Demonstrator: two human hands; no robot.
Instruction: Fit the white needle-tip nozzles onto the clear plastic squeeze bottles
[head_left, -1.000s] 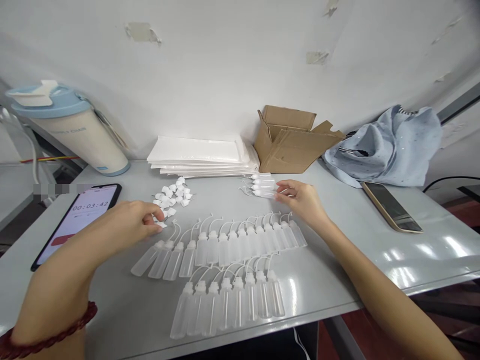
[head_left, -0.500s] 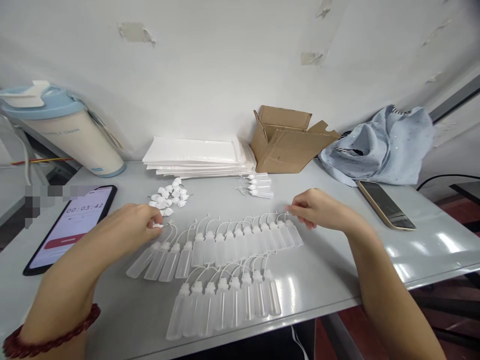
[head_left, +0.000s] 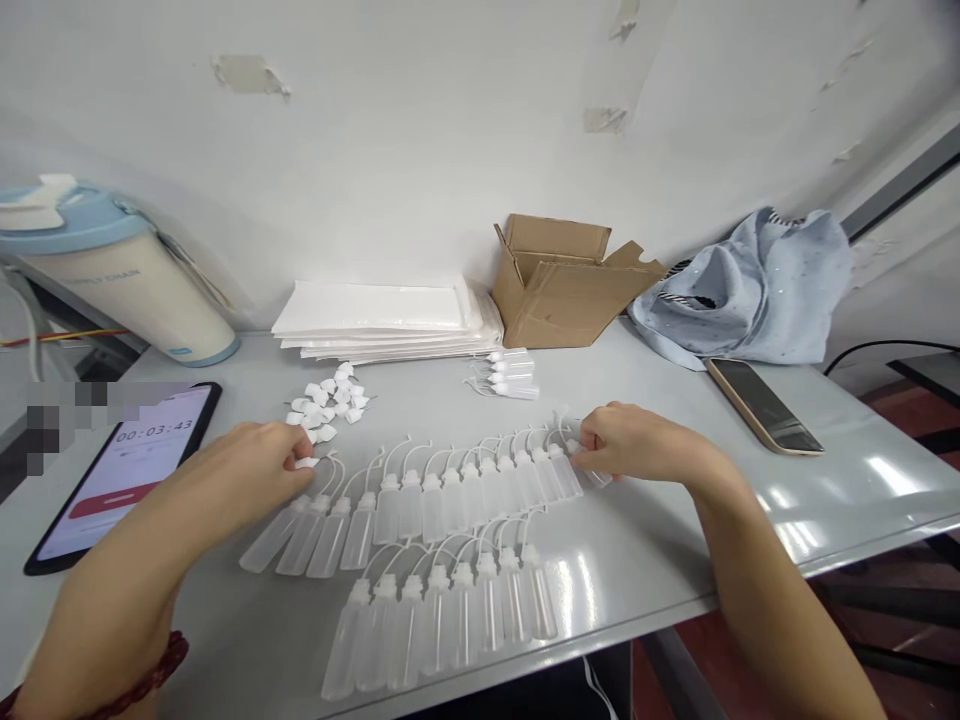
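Right hand (head_left: 637,440) moved onto bottle (head_left: 599,479), pinching; left hand (head_left: 251,465) pinching cap (head_left: 306,463); grey table (head_left: 637,555), scuffed wall (head_left: 420,140).

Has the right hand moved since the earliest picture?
Yes, toward the person: the right hand is now farther from the cardboard box, at the right end of the long bottle row.

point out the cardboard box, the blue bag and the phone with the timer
Cardboard box (head_left: 574,305): head view, front side.
Blue bag (head_left: 799,300): head view, fabric body.
Phone with the timer (head_left: 142,465): head view, screen.
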